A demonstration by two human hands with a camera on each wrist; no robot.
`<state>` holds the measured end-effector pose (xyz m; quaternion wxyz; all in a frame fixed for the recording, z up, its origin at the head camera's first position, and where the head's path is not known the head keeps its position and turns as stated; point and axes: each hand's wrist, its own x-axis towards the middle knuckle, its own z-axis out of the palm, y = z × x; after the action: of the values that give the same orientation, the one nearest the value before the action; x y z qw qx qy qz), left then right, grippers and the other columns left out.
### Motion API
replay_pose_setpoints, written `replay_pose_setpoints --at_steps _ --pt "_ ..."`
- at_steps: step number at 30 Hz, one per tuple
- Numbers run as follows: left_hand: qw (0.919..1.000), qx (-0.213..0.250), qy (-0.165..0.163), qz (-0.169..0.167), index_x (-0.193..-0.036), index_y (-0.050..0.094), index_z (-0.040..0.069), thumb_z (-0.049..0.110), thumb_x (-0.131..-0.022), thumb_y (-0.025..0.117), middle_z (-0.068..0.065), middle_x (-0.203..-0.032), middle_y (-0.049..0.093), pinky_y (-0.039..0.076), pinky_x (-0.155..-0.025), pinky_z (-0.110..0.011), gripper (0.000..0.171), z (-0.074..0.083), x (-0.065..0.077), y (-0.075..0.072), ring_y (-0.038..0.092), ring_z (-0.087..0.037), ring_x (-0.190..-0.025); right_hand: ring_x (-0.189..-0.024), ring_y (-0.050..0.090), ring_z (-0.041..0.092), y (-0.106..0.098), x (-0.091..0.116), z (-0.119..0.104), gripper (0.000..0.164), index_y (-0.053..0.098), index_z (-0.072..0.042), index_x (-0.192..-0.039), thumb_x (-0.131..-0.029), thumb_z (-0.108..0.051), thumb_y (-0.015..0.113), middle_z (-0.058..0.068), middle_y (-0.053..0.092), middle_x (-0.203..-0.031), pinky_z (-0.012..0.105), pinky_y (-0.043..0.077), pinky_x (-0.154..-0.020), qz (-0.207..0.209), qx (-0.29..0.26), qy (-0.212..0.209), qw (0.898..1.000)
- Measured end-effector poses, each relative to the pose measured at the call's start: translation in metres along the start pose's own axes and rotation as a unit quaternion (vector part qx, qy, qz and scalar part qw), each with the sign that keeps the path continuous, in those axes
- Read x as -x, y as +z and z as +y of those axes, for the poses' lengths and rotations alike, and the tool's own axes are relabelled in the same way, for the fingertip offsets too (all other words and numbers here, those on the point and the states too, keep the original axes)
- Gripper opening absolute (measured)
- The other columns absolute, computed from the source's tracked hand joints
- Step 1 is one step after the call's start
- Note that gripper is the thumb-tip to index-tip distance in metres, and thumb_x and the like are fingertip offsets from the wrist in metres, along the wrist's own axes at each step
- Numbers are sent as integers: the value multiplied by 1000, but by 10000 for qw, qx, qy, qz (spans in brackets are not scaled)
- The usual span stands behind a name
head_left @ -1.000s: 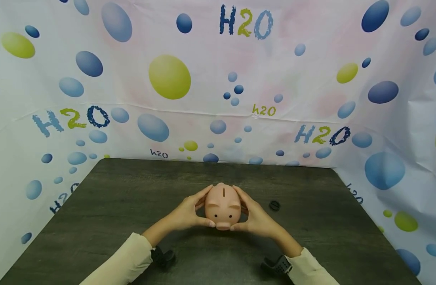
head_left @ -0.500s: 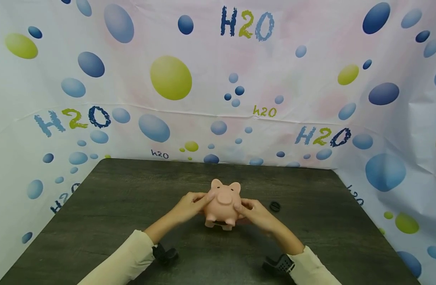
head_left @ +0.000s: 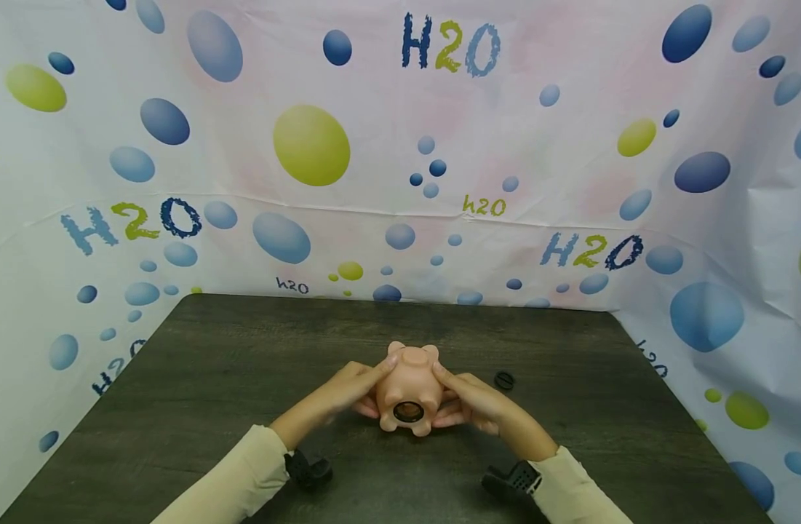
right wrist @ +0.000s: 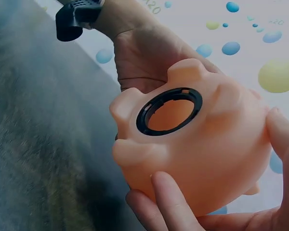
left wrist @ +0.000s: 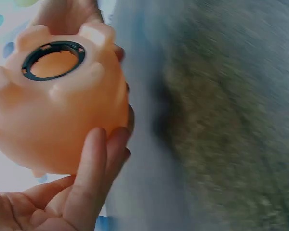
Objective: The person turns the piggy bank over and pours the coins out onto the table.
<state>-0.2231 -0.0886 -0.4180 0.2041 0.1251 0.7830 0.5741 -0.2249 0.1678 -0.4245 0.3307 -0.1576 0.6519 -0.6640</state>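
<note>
A pink piggy bank (head_left: pixel 409 382) is held between both hands, tipped back so its belly and short feet face the person. In the belly is a round opening with a black rim (right wrist: pixel 196 99), uncovered, and the hollow inside shows through it. My left hand (head_left: pixel 351 386) grips the bank's left side, thumb near the snout and fingers around the body. My right hand (head_left: pixel 475 400) grips the right side in the same way. To the right of the right hand, a round black plug (head_left: pixel 504 380) lies on the table.
The dark wood-grain table (head_left: pixel 262 364) spreads around the hands. A white backdrop (head_left: pixel 538 145) with coloured bubbles and H2O lettering stands behind and at both sides. A black strap mount (head_left: pixel 308 469) sits at the left wrist, another black mount (head_left: pixel 513 478) at the right.
The piggy bank has been tilted backward in both hands. Its coin slot faced up at first, then its snout faced the person, and now its belly opening shows. The plug has stayed put.
</note>
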Motion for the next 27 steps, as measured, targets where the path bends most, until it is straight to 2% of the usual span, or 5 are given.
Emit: replay_pose_setpoints --at_steps 5,8,12,16,27 --pt "9990 -29 436 22 -125 61 -2 52 -96 49 -15 -108 69 59 -78 -39 62 13 -1 -6 69 -23 -92 -100 67 22 -4 4 -11 67 37 12 -141 -103 -43 41 16 61 -121 36 56 -88 -62 249 -552 9981" --pt "9917 -250 1264 43 -143 44 2 40 -95 60 -19 -131 57 56 -86 -36 63 18 3 -11 62 -28 -112 -115 60 21 -2 8 -15 66 24 7 -148 -101 -30 52 25 46 -138 40 53 -94 18 768 -1467 9862" --pt "9602 -915 2641 -24 -153 24 11 22 -83 77 -15 -150 37 49 -99 -33 89 13 9 -17 48 -29 -129 -130 47 16 4 11 -8 88 13 -3 -154 -87 -8 71 26 29 -150 38 48 -101 404 2210 -3100 9238" --pt "9423 -1735 2861 -135 -154 21 11 23 -72 85 -11 -154 31 44 -105 -35 104 -10 7 -16 47 -26 -131 -133 44 22 12 9 12 101 13 0 -153 -77 -5 80 24 33 -148 38 46 -103 763 3345 -3546 8698" --pt "9517 -1666 2574 -169 -153 23 8 23 -74 84 -13 -153 32 42 -106 -38 101 -16 5 -13 44 -30 -132 -131 44 33 4 1 29 102 14 -12 -154 -77 -9 81 13 27 -154 38 46 -103 886 3086 -3033 8972"
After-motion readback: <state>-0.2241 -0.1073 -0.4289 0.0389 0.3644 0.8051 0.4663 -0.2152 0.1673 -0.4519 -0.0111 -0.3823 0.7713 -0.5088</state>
